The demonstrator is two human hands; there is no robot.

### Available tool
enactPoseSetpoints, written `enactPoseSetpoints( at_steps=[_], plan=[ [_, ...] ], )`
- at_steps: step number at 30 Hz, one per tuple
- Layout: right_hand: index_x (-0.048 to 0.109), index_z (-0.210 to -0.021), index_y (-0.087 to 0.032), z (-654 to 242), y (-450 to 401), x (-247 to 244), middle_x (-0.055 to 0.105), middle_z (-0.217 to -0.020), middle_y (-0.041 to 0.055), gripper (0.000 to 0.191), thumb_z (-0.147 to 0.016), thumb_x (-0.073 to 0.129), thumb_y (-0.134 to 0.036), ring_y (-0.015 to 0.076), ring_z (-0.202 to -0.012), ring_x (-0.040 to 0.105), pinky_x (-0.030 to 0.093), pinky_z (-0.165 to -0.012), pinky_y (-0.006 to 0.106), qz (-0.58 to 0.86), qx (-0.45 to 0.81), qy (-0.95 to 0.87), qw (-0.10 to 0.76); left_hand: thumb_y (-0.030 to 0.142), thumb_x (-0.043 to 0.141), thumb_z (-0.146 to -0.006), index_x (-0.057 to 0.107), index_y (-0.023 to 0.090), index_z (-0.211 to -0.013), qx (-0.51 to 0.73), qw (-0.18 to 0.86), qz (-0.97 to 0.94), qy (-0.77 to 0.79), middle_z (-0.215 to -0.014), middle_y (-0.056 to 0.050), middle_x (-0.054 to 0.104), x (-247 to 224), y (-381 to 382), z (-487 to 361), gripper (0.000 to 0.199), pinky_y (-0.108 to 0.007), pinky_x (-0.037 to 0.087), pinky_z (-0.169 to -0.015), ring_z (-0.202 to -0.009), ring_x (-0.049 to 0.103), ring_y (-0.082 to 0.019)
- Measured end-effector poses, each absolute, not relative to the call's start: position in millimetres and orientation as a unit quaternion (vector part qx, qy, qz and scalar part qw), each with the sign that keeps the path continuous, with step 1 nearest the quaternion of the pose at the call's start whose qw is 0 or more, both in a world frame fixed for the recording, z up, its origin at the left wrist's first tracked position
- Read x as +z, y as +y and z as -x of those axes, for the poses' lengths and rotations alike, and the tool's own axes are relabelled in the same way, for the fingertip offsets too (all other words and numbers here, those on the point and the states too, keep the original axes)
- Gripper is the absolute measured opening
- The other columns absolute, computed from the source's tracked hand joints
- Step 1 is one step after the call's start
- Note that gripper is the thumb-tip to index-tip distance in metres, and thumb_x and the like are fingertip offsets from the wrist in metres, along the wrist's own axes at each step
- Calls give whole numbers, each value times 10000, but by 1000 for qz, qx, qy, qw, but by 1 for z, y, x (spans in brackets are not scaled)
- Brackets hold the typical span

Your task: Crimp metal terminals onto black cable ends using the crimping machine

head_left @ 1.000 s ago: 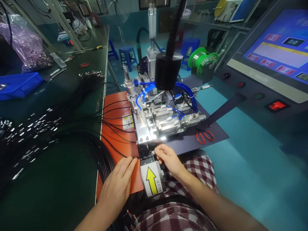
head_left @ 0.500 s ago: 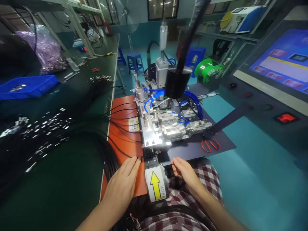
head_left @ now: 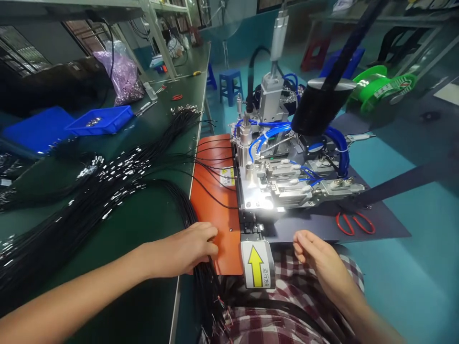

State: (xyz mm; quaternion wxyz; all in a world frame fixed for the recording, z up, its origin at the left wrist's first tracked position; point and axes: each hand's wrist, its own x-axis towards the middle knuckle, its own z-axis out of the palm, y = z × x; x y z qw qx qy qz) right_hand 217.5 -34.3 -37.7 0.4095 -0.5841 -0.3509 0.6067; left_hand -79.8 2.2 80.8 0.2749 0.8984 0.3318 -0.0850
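Note:
My left hand (head_left: 193, 243) rests over the bundle of black cables (head_left: 179, 196) at the edge of the orange plate (head_left: 218, 205); its fingers are curled, and what they hold is hidden. My right hand (head_left: 313, 248) hovers in front of the machine (head_left: 279, 186), above my lap, with thumb and fingers pressed together. Anything between those fingertips is too small to tell. Several black cables run across the orange plate into the machine's left side. A yellow arrow label (head_left: 256, 265) sits between my hands.
Red-handled scissors (head_left: 355, 223) lie on the grey plate (head_left: 387, 224) at the right. A green spool (head_left: 380, 88) stands behind the machine. On the green table (head_left: 118, 224) are a blue tray (head_left: 103, 119) and a purple bag (head_left: 120, 74). A black cylinder (head_left: 319, 107) hangs over the machine.
The view has turned left. My left hand has moved back from the machine's front edge onto the cable bundle, fingers now curled. My right hand stays near the machine's front.

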Motion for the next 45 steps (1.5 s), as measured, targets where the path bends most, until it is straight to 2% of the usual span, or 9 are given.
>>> enactPoseSetpoints(
  at_steps=[4, 8, 13, 16, 23, 29, 37, 42, 45],
  plan=[
    [542, -691, -204, -212, -38, -23, 459, -598, -19, 335, -802, 578, -518, 133, -523, 414, 359, -522, 259, 568, 592, -383, 423, 176, 502, -867, 697, 237, -959, 47, 444, -805, 391, -998, -48, 623, 80, 14, 73, 224, -236, 491, -731, -856, 612, -153],
    [585, -795, -198, -203, -47, -7, 509, -646, 5, 461, -866, 389, -609, 140, -551, 471, 396, -536, 260, 500, 623, -431, 420, 245, 496, -888, 682, 227, -1034, 163, 366, -776, 487, -850, -28, 689, 66, 2, 62, 237, -220, 492, -660, -749, 639, -140],
    [554, -927, -211, -190, -46, 0, 516, -708, -5, 317, -900, 426, -499, 137, -598, 470, 392, -560, 255, 483, 581, -515, 405, 256, 504, -884, 668, 254, -1035, 166, 291, -792, 511, -908, -8, 710, 35, -18, 57, 223, -210, 507, -687, -784, 659, -143],
    [548, -830, -209, -183, -41, 2, 502, -672, -22, 181, -895, 491, -368, 129, -589, 453, 385, -567, 248, 510, 559, -516, 403, 272, 490, -889, 658, 255, -1027, 155, 272, -799, 514, -942, -17, 707, 30, -21, 58, 218, -233, 516, -723, -823, 660, -164],
    [533, -716, -202, -177, -39, 9, 490, -619, -32, 161, -865, 532, -264, 124, -567, 434, 366, -541, 240, 507, 536, -531, 416, 277, 479, -881, 547, 232, -1102, 122, 336, -802, 479, -988, -34, 650, 52, -13, 20, 236, -273, 495, -729, -836, 608, -173],
    [576, -775, -202, -190, -38, 10, 518, -648, -28, 107, -842, 562, -284, 123, -575, 452, 382, -547, 239, 507, 547, -511, 427, 254, 467, -895, 599, 203, -866, 186, 423, -761, 455, -776, 7, 620, 52, -2, -15, 144, -224, 423, -613, -692, 564, -128],
    [565, -774, -191, -193, -33, 7, 499, -627, -33, 192, -847, 562, -369, 109, -531, 439, 383, -516, 232, 498, 594, -444, 449, 292, 476, -901, 613, 203, -885, 227, 480, -701, 476, -763, 23, 643, 35, -4, -15, 164, -208, 419, -597, -665, 560, -114],
    [576, -761, -185, -189, -31, 8, 508, -619, -28, 262, -847, 548, -430, 108, -519, 443, 380, -517, 237, 484, 609, -419, 468, 277, 495, -890, 646, 218, -935, 244, 469, -699, 481, -892, 2, 680, 35, -6, -15, 169, -213, 458, -682, -777, 612, -131],
    [580, -770, -180, -187, -33, 7, 498, -620, -31, 274, -847, 549, -440, 101, -519, 441, 377, -519, 232, 467, 629, -408, 468, 280, 525, -870, 654, 201, -886, 249, 476, -684, 494, -822, -8, 683, 35, -9, -15, 153, -211, 463, -640, -730, 617, -134]
  ],
)
